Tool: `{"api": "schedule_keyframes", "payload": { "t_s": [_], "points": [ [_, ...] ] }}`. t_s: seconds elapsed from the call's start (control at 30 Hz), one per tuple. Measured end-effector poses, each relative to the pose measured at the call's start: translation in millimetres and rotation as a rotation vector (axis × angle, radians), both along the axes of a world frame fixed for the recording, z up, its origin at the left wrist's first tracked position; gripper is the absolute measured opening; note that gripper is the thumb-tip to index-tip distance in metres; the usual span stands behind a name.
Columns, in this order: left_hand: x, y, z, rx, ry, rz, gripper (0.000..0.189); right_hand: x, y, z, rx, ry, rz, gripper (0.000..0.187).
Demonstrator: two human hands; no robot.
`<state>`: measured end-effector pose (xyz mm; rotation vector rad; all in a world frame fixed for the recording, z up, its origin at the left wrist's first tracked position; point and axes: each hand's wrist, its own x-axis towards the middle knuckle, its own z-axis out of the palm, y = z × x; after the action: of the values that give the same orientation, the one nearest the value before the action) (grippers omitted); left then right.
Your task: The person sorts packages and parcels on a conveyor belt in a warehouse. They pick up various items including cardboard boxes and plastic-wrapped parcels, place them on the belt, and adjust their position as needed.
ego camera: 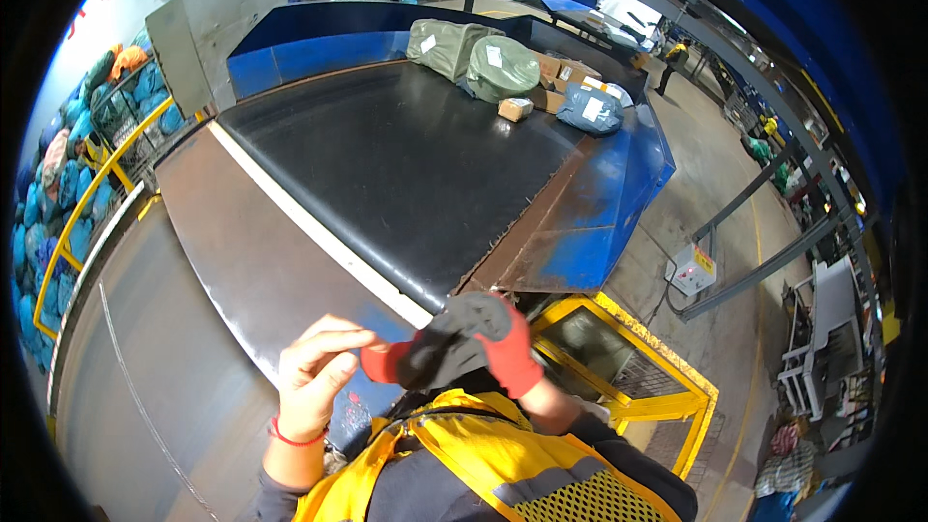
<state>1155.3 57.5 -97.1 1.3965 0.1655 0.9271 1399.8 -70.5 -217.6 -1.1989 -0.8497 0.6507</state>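
Note:
My left hand [313,366] is bare, with a red cord around the wrist. Its thumb and fingers are apart, and the fingertips reach the red cuff of a loose work glove [433,359]. Whether they touch that cuff is blurred. On my right hand [504,341] is a red glove with a dark grey coated palm. That hand grips the dark part of the loose glove in front of my yellow safety vest [471,442]. Just beyond both hands lies the lower end of a black conveyor belt [391,159].
Wrapped sacks [504,69], cartons [576,72] and a grey-blue plastic parcel [591,109] sit at the belt's far end. Blue side walls [602,196] flank it. A yellow metal frame [696,391] stands right; a control box [691,270] is beyond. Another person [676,61] is far off.

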Motion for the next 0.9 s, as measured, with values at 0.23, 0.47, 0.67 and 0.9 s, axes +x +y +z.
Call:
{"api": "schedule_keyframes", "payload": {
  "t_s": [0.23,0.47,0.67,0.9],
  "points": [
    [53.2,-20.4,126.2,0.301,-0.427,-0.541,0.026,-64.4,10.7,-14.9,0.138,0.132,0.31,0.036],
    [29.2,-30.1,143.2,0.236,-0.718,-0.617,0.022,-51.5,-2.0,8.0,-0.008,-0.678,0.184,0.038],
    [32.7,-56.6,124.1,0.136,-0.895,-0.747,0.018,-55.8,-8.0,12.3,-0.069,-0.532,0.199,0.035],
    [25.1,-59.4,132.4,0.123,-0.988,-0.689,0.015,-55.7,-11.2,11.0,-0.105,-0.45,0.165,0.038]
  ]
}}
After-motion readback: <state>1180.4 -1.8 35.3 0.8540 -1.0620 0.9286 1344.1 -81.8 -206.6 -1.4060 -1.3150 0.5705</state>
